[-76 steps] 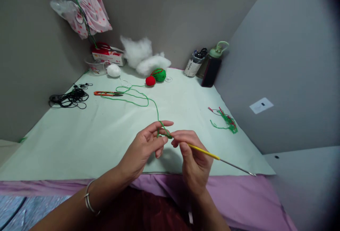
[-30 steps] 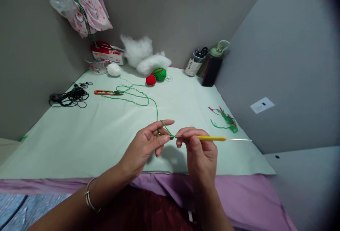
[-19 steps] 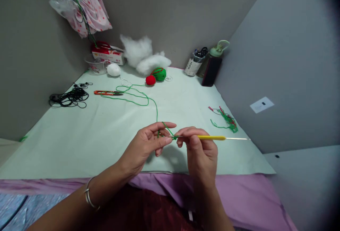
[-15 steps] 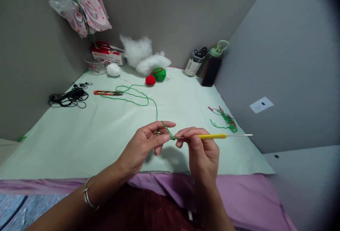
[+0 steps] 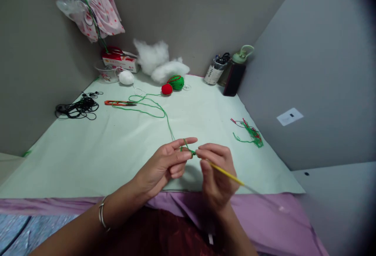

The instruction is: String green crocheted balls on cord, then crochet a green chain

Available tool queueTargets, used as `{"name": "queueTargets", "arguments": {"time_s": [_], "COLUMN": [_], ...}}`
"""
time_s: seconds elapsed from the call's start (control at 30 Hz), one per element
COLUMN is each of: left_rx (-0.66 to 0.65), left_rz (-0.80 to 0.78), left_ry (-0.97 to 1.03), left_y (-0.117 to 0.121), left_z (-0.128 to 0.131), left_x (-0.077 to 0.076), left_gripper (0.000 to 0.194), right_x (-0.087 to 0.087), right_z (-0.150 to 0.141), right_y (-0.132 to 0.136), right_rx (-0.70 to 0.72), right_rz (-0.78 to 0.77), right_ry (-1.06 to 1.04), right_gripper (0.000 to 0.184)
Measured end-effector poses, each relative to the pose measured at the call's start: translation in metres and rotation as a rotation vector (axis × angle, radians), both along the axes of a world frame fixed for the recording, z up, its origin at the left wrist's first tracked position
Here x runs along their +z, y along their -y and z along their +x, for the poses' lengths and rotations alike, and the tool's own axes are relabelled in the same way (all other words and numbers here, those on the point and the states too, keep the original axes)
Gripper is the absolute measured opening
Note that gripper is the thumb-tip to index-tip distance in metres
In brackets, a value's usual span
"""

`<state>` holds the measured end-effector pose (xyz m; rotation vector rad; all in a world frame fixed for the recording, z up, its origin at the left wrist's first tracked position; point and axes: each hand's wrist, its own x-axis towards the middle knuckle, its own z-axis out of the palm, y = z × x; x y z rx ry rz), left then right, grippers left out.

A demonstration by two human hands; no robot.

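Observation:
A small bit of green yarn (image 5: 193, 153) is pinched between thumb and fingers of my left hand (image 5: 166, 164), and its strand loops over the raised index finger. My right hand (image 5: 219, 173) grips a yellow-handled crochet hook (image 5: 227, 174), whose metal back end slants down to the right and is blurred. The hook's tip meets the yarn at my left fingertips, mostly hidden by the right fingers. From the left hand the green strand (image 5: 168, 124) runs back across the table to loose loops beside orange thread snips (image 5: 120, 103).
At the back lie a green yarn ball (image 5: 177, 83), a red yarn ball (image 5: 167, 89), a white ball (image 5: 126, 77) and white stuffing (image 5: 170, 70). Black cord (image 5: 78, 108) is at left, yarn scraps (image 5: 252, 135) at right. A bottle (image 5: 239, 62), phone (image 5: 234, 79) and pen cup (image 5: 214, 71) stand back right.
The crochet hook has swung from nearly level to a slant, its back end dropping toward me. Both hands have shifted slightly, the left one to the right.

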<state>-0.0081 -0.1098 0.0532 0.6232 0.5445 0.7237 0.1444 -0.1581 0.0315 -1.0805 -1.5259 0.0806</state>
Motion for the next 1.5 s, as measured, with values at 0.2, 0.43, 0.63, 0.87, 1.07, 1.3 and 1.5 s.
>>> {"name": "queueTargets", "arguments": {"time_s": [0.2, 0.43, 0.63, 0.87, 1.07, 1.3, 1.5], "left_rx": [0.055, 0.093, 0.091, 0.121, 0.12, 0.118, 0.139], "left_rz": [0.073, 0.213, 0.072, -0.029, 0.139, 0.245, 0.279], "left_ry": [0.005, -0.122, -0.054, 0.03, -0.086, -0.204, -0.233], "left_y": [0.002, 0.003, 0.001, -0.002, 0.005, 0.004, 0.002], "left_z": [0.0, 0.003, 0.006, 0.002, 0.007, 0.0, -0.001], "left_x": [0.002, -0.002, -0.005, -0.003, -0.001, -0.004, -0.007], "left_gripper": [0.038, 0.037, 0.044, 0.033, 0.037, 0.035, 0.029], "right_x": [0.007, 0.003, -0.011, 0.006, 0.004, 0.004, 0.003], "right_z": [-0.003, -0.006, -0.006, -0.004, -0.008, -0.006, -0.005], "right_y": [-0.006, -0.003, 0.0, -0.002, -0.008, -0.008, -0.007], "right_rx": [0.197, 0.154, -0.06, 0.076, 0.197, 0.195, 0.201], "right_rz": [-0.15, -0.132, 0.07, -0.099, -0.203, -0.187, -0.215], "right_ry": [-0.457, -0.288, 0.156, -0.436, -0.531, -0.528, -0.523], "right_gripper": [0.02, 0.025, 0.049, 0.021, 0.018, 0.018, 0.017]}}
